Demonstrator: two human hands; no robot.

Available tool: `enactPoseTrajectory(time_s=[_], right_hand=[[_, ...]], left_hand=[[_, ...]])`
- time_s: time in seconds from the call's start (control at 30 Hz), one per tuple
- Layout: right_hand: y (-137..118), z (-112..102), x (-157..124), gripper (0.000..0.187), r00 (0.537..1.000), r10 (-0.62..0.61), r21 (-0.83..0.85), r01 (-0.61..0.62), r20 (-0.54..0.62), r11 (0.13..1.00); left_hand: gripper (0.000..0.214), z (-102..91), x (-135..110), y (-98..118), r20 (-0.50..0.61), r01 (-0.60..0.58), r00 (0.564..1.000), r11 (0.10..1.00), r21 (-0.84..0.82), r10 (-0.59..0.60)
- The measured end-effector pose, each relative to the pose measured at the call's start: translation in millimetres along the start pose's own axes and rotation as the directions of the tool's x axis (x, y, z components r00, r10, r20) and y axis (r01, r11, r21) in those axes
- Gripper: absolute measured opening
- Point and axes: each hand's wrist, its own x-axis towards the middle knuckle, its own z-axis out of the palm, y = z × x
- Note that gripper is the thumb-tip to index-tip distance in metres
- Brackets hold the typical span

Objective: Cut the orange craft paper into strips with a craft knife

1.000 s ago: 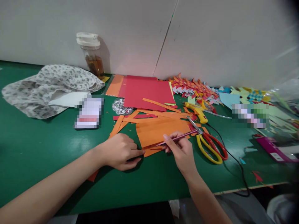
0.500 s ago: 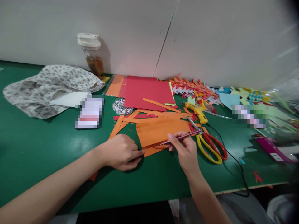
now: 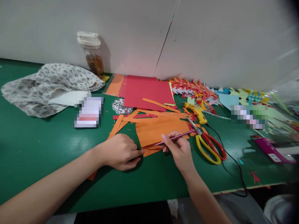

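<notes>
A sheet of orange paper lies on the green table in front of me, its near edge folded or overlapped by a strip. With its fingers curled in, my left hand grips the sheet's near left corner between thumb and forefinger. My right hand is closed around a slim dark pink pencil, held at a slant. The pencil's tip points left, over the near edge of the sheet. Scissors with one yellow and one red handle lie right of my right hand.
Orange strips and red sheets lie behind the sheet. A yellow glue gun trails a black cord on the right. A phone, a floral cloth and a drink bottle are at left.
My right hand and the pencil have shifted left along the near edge of the orange sheet. My left hand stays at the corner.
</notes>
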Motion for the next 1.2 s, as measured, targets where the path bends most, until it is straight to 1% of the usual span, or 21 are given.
enactPoseTrajectory(time_s=[0.23,0.4,0.57,0.63,0.7,0.77,0.9,1.0,1.1,1.2], right_hand=[[1.2,1.1,1.3,0.029,1.0,-0.007,0.013,0.007,-0.005,1.0],[1.8,0.4,0.3,0.029,1.0,-0.007,-0.013,0.007,-0.011,1.0],[-0.2,-3.4,-0.1,0.029,0.991,-0.034,-0.031,0.03,-0.128,0.999],[-1.4,-3.4,-0.4,0.03,0.988,-0.042,-0.021,0.04,-0.149,0.999],[-2.8,-1.4,-0.8,0.031,0.99,-0.034,-0.005,0.034,-0.133,0.999],[-4.0,1.8,-1.3,0.032,0.995,-0.024,0.003,0.025,-0.092,1.0],[-4.8,6.2,-2.2,0.032,1.0,-0.015,-0.027,0.014,-0.019,1.0],[-3.7,5.1,-2.8,0.031,1.0,-0.016,-0.055,0.016,-0.008,0.998],[-2.4,1.6,-3.2,0.031,0.998,-0.03,-0.065,0.027,-0.049,0.998],[-2.6,-0.8,-2.9,0.03,0.99,-0.051,-0.033,0.047,-0.13,0.998]], left_hand=[[0.023,-2.0,0.7,0.5,-0.007,0.003,1.0,1.0,-0.004,-0.003],[0.023,-1.4,-0.3,0.0,0.002,0.007,1.0,1.0,-0.005,-0.007],[0.023,0.3,-1.6,-0.1,0.008,0.011,1.0,1.0,-0.004,-0.011],[0.023,0.0,-1.3,0.2,0.003,0.011,1.0,1.0,-0.004,-0.011],[0.022,-0.7,-0.6,0.5,0.006,0.009,1.0,1.0,0.0,-0.009],[0.022,-1.2,-0.1,0.7,0.012,0.012,1.0,1.0,0.002,-0.012],[0.023,-0.6,-0.4,0.5,0.006,0.016,1.0,1.0,-0.007,-0.016],[0.023,0.0,-0.7,0.0,0.001,0.013,1.0,1.0,-0.013,-0.013],[0.023,-0.2,-0.5,0.0,0.004,0.011,1.0,1.0,-0.014,-0.011],[0.023,-1.0,-0.5,0.3,0.008,0.011,1.0,1.0,-0.004,-0.011]])
